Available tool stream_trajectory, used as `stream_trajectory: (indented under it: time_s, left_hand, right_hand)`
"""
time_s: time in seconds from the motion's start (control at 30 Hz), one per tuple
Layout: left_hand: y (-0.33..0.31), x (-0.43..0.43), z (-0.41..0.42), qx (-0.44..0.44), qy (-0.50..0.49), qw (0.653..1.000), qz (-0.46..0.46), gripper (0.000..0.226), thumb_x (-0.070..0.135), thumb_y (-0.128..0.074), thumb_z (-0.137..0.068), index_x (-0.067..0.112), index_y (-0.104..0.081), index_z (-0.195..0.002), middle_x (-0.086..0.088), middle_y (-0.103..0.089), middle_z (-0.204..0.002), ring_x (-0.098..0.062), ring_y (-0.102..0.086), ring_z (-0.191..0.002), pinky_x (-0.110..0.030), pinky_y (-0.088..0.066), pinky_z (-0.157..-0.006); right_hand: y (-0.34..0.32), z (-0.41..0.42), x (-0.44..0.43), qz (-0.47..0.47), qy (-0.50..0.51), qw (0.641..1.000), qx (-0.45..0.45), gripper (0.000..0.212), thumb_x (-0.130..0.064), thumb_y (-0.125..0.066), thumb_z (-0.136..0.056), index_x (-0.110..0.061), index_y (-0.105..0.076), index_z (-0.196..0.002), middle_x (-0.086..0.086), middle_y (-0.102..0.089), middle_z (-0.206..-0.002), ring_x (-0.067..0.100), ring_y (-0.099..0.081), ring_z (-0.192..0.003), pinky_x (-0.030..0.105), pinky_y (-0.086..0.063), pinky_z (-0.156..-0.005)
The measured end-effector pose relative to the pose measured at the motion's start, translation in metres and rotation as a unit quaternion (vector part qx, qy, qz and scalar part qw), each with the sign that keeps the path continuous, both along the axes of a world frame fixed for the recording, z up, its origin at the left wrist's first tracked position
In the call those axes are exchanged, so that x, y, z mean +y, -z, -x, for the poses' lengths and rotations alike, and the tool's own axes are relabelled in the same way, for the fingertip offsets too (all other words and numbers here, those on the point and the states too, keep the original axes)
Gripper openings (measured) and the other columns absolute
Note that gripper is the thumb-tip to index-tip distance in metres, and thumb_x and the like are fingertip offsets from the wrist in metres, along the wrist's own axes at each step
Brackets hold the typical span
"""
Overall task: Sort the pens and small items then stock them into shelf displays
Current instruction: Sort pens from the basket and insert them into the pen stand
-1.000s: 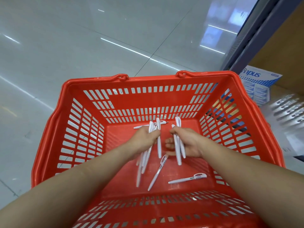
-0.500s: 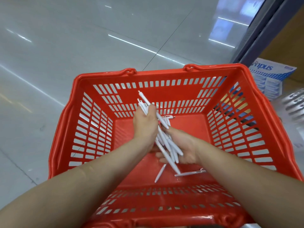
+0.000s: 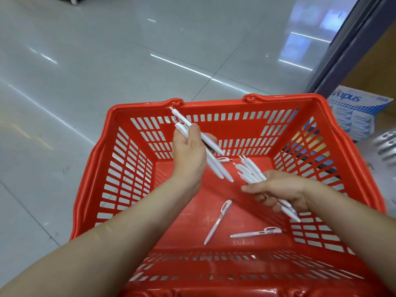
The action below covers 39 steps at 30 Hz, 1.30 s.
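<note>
Both hands work inside a red plastic basket (image 3: 120, 168). My left hand (image 3: 188, 153) grips a bunch of white pens (image 3: 214, 166), slanted from the upper left down to the right. My right hand (image 3: 278, 194) grips a second bunch of white pens (image 3: 250, 172), held low over the basket floor. Two loose white pens (image 3: 218, 221) (image 3: 257, 233) lie on the floor near the front. A third loose pen (image 3: 225, 160) lies at the back, partly hidden behind the left bunch.
The basket stands on a glossy grey tiled floor (image 3: 85, 71). At the right, a white and blue box (image 3: 360, 112) sits on a wooden shelf beside a grey upright post (image 3: 347, 50). Blurred silvery items (image 3: 385, 144) lie at the right edge.
The two hands have drawn apart: my left hand rose with its pens, my right hand moved right holding its own bunch. The view has tilted down and back.
</note>
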<state>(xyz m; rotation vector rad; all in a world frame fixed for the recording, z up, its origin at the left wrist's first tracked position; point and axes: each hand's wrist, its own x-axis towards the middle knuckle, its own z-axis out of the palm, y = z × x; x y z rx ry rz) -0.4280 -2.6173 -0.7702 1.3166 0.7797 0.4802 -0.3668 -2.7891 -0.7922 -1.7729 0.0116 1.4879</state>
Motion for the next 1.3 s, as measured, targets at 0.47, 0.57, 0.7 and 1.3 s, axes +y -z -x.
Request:
stream_trajectory:
  time_s: [0.47,0.57,0.7,1.3]
  left_hand:
    - [-0.014,-0.044,-0.011,0.054,0.209,0.975,0.047,0.026,0.030,-0.046,-0.096,0.009,-0.060,-0.099,-0.009,-0.069,-0.081,-0.022,-0.067,-0.071,-0.032,-0.052,-0.060]
    - [-0.023,-0.045,-0.015,0.009,0.234,0.968,0.092,0.023,0.022,-0.047,-0.097,0.005,-0.064,-0.096,-0.011,-0.069,-0.081,-0.021,-0.066,-0.073,-0.030,-0.050,-0.064]
    - [-0.042,-0.033,-0.031,-0.029,0.212,0.971,0.111,0.015,0.025,-0.055,-0.093,0.011,-0.061,-0.090,-0.008,-0.063,-0.081,-0.020,-0.061,-0.075,-0.035,-0.046,-0.068]
    - [-0.147,-0.127,-0.092,-0.046,0.310,0.936,-0.161,0.013,0.020,-0.073,-0.075,0.007,-0.071,-0.071,-0.006,-0.062,-0.056,-0.011,-0.053,-0.047,-0.018,-0.048,-0.047]
  right_hand:
    - [-0.043,0.014,0.019,-0.268,0.197,0.938,0.097,0.040,-0.041,-0.066,-0.077,-0.003,-0.060,-0.087,0.011,-0.054,-0.061,0.020,-0.052,-0.049,0.028,-0.045,-0.044]
    - [-0.055,0.003,0.009,-0.267,0.148,0.949,0.084,0.024,-0.027,-0.068,-0.079,-0.009,-0.057,-0.090,0.008,-0.049,-0.061,0.014,-0.046,-0.046,0.022,-0.040,-0.039]
    - [-0.074,-0.019,-0.013,-0.215,0.030,0.976,-0.023,0.015,-0.019,-0.068,-0.085,-0.013,-0.054,-0.088,0.006,-0.048,-0.060,0.013,-0.045,-0.046,0.020,-0.037,-0.039]
    - [-0.142,-0.072,-0.207,-0.139,-0.018,0.971,-0.194,0.030,-0.018,-0.082,-0.072,-0.005,-0.060,-0.088,0.007,-0.044,-0.059,0.013,-0.037,-0.043,0.020,-0.032,-0.041]
